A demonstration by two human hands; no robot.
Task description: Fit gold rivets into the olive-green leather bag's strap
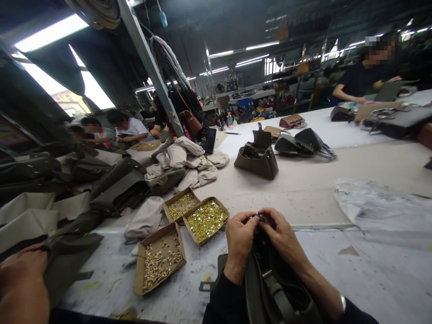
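Directly before me a dark olive handbag (281,288) stands at the table's near edge, its strap and small buckle-like metal piece facing up. My left hand (240,238) pinches the bag's far edge between thumb and fingers. Close beside it, my right hand (285,240) is closed on the same edge, the fingertips of both almost meeting. Whatever small part lies between the fingertips is too hidden to make out. Left of my hands are cardboard trays: one of shiny gold studs (207,220), one of smaller gold pieces (182,206) and one of copper-toned rivets (157,263).
A co-worker's hand (25,279) rests on olive bag pieces at the left. Beige cloth pouches (182,157) lie heaped behind the trays. An olive bag (257,159) stands farther back. Crumpled white sheeting (381,209) lies at right. Another person (364,76) works across the table.
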